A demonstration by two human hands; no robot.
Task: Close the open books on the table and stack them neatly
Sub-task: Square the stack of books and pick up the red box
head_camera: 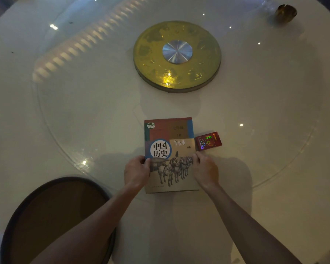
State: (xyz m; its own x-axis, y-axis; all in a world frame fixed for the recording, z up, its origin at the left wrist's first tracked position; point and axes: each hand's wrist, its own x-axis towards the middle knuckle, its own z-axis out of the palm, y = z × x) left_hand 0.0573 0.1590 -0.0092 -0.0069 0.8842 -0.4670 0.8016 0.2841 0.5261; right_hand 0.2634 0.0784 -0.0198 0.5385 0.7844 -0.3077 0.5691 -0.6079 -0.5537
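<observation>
A: Where did the single view sit?

B: On the person's head, above the near edge of the round worktop (255, 111), facing forward and steeply down.

A: How close was it?

B: Close enough that both forearms entered from the bottom of the frame, with the left hand (136, 171) and right hand (205, 168) just below centre. The wide lens bent the worktop's far edge into the top corners.

A: Any second view to compare?

B: None; only the head view was given.
</observation>
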